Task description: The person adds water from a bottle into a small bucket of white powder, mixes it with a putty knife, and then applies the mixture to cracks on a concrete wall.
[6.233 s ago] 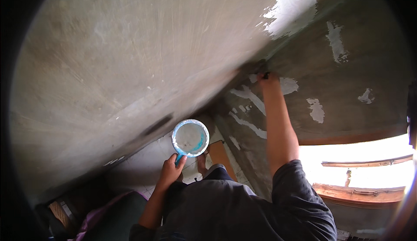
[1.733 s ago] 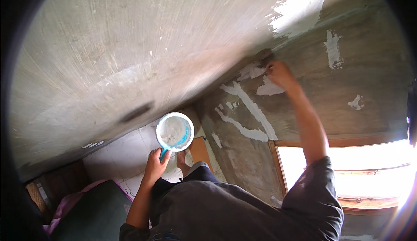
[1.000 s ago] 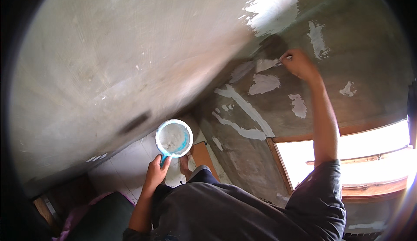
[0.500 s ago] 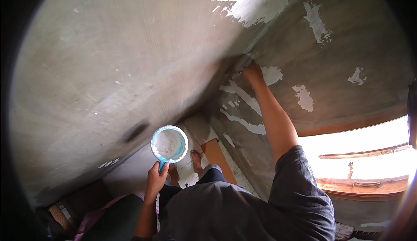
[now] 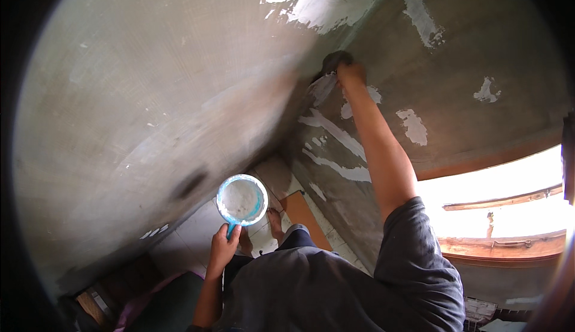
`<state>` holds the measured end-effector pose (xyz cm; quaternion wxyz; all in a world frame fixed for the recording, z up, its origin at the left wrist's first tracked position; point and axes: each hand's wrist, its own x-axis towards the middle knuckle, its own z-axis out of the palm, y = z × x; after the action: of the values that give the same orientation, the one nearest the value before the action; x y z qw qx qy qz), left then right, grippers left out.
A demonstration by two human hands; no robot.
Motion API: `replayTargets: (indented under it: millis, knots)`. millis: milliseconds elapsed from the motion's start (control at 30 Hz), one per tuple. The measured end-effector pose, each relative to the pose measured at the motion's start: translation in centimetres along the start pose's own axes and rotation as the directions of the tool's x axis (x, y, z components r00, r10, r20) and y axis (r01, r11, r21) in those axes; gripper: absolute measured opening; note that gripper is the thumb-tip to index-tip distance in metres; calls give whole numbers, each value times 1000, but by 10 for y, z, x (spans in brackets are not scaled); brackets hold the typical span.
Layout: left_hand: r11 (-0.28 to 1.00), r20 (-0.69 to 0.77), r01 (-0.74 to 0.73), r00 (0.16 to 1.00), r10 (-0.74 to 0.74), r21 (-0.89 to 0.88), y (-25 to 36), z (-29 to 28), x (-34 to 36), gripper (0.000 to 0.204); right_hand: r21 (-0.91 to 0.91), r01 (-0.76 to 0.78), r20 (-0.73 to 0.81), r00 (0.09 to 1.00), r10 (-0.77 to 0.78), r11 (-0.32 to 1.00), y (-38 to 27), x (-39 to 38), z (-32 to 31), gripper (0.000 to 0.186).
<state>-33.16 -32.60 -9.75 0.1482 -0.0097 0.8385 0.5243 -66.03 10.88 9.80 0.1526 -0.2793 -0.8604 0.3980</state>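
I see the right hand (image 5: 350, 73) raised to the wall corner, grip closed on a dark pad (image 5: 333, 61) pressed to the grey plastered wall (image 5: 467, 50). Left hand (image 5: 222, 250) grips the handle of a round blue plastic scoop w/ white filler (image 5: 242, 199), held low over the tiled floor (image 5: 203, 230). Approx. partway, I'd judge: white patches and streaks (image 5: 335, 131) dot the wall, most grey still bare.

wall (image 5: 479, 50): rough matt plaster, white patches | scoop (image 5: 242, 200): glossy blue plastic | window frame (image 5: 503, 245): worn wood
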Motion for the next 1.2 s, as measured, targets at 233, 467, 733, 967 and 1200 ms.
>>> replayTargets:
  millis: [233,467,733,967,1200]
  knots:
    - [994,29,111,993,-111,9,9,-10,3,41,-57,150,136,981,-141,987,56,-35,-22,33]
    - [983,101,178,980,-172,-49,27,-10,10,39,-274,159,48,987,-151,949,141,-36,42,35]
    - [993,100,118,988,-120,22,41,-11,11,41,-32,104,-101,989,-107,994,51,-14,9,37]
    - [981,131,189,974,-184,-30,48,-7,13,39,11,172,-52,984,-172,985,52,-54,-43,38]
    - [989,164,146,977,-139,-34,71,-8,18,29,-24,199,-71,977,-200,980,129,-94,29,31]
